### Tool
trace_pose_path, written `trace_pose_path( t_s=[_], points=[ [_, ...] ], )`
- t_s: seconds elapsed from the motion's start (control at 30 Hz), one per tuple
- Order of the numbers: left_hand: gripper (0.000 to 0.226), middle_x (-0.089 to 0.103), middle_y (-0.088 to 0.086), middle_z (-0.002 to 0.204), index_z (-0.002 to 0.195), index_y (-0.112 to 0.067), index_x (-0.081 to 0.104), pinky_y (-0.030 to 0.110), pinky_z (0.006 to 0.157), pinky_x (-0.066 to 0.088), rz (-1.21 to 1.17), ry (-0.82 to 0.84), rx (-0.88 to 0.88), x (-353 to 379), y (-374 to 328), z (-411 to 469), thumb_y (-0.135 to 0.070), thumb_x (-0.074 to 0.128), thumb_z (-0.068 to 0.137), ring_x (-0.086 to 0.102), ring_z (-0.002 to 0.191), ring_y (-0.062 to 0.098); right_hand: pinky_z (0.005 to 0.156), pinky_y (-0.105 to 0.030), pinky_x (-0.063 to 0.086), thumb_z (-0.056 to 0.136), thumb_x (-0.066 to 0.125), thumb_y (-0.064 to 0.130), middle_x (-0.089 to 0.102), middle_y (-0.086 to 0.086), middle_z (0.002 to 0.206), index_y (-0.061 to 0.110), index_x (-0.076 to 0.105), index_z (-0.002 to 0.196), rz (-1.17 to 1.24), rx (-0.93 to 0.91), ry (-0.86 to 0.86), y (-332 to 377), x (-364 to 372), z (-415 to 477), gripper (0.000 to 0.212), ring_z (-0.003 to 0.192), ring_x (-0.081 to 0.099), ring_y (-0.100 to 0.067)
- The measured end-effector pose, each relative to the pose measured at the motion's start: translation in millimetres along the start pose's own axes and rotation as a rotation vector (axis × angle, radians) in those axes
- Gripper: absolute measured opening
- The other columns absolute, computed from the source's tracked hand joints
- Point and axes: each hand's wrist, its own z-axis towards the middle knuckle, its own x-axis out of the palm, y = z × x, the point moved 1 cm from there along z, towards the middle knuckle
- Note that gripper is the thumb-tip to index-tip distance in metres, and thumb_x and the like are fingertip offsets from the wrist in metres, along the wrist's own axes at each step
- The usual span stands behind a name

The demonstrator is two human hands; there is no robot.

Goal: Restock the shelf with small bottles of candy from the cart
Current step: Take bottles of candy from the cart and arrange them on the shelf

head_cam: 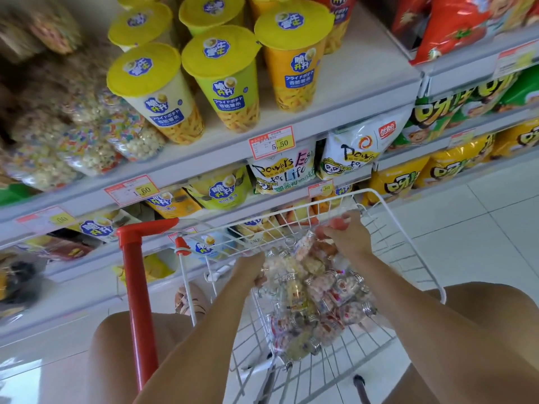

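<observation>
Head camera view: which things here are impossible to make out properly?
All in the head view:
- Left hand: fingertips buried among the bottles, so its grip is unclear.
- Bottle labels: too small to read.
- Bags at the far left: smeared by motion blur.
- Cart: lower part cut off by the bottom edge.
- Price tag: fine print too small.

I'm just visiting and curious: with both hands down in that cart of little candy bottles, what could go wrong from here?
The small bottles lie in a loose heap in the wire basket; lifting one could send others rolling, perhaps through the wide gaps. The right hand seems to pinch a bottle only near its top, so it might slip.
</observation>
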Motion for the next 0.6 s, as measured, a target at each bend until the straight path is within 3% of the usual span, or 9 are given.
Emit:
trace_pose_path(
  t_s=[0.1,0.17,0.23,0.33,0.43,0.53,0.6],
  points=[
    [0.027,0.053,0.002,0.051,0.066,-0.010,0.051,0.024,0.056,0.043,0.016,-0.042,0.141,-12.3,-17.3,-22.6,-0.026,0.056,0.088,0.051,0.048,0.017,0.069,-0.030,0.042,0.081,0.069,0.031,0.060,0.000,0.093,0.026,0.053,0.108,0.225,0.048,-0.016,8.7,-11.8,-10.0,0.032,0.080,0.056,-0.021],
    [0.038,0.054,-0.001,0.044,0.051,-0.011,0.052,0.022,0.057,0.042,0.121,-0.072,0.282,-24.8,-26.3,-43.3,-0.029,0.060,0.084,0.050,0.048,0.015,0.061,-0.031,0.044,0.083,0.067,0.024,0.060,-0.004,0.082,0.018,0.057,0.104,0.482,0.123,0.032,16.1,-20.3,-20.7,0.023,0.066,0.054,-0.019],
    [0.040,0.054,-0.001,0.049,0.048,-0.014,0.054,0.021,0.056,0.041,0.135,-0.043,0.434,-35.6,-32.2,-66.4,-0.029,0.066,0.084,0.049,0.050,0.012,0.056,-0.027,0.045,0.087,0.063,0.016,0.059,-0.009,0.081,0.008,0.059,0.104,0.723,0.211,0.207,24.9,-27.9,-37.4,0.019,0.061,0.052,-0.016],
    [0.037,0.052,-0.002,0.051,0.049,-0.018,0.059,0.020,0.057,0.037,0.045,0.051,0.579,-52.0,-35.1,-100.1,-0.029,0.071,0.082,0.044,0.053,0.012,0.057,-0.027,0.053,0.086,0.060,0.010,0.059,-0.014,0.096,0.004,0.055,0.114,1.049,0.298,0.470,38.3,-38.1,-69.3,0.029,0.076,0.058,-0.020],
    [0.036,0.048,-0.001,0.053,0.054,-0.014,0.058,0.020,0.056,0.035,0.026,0.080,0.684,-71.4,-42.7,-136.0,-0.030,0.066,0.085,0.041,0.052,0.013,0.061,-0.030,0.058,0.075,0.065,0.008,0.062,-0.018,0.104,0.003,0.050,0.122,1.151,0.230,0.678,59.7,-45.6,-100.8,0.049,0.085,0.061,-0.024],
    [0.033,0.054,0.001,0.059,0.061,-0.016,0.063,0.020,0.056,0.040,-0.142,0.040,0.744,-97.7,-53.2,-169.3,-0.029,0.059,0.092,0.047,0.051,0.010,0.072,-0.035,0.059,0.038,0.088,0.009,0.064,-0.020,0.106,0.000,0.056,0.119,1.079,0.035,0.869,95.2,-53.0,-129.0,0.087,0.090,0.062,-0.027],
    [0.028,0.058,0.004,0.070,0.079,-0.013,0.067,0.026,0.067,0.046,-0.377,0.105,0.720,-118.0,-63.5,-190.1,-0.029,0.052,0.096,0.054,0.063,0.016,0.078,-0.037,0.058,0.032,0.093,0.011,0.067,-0.018,0.098,0.002,0.063,0.107,1.010,-0.096,0.902,123.7,-59.2,-147.4,0.082,0.086,0.065,-0.027]
  ],
)
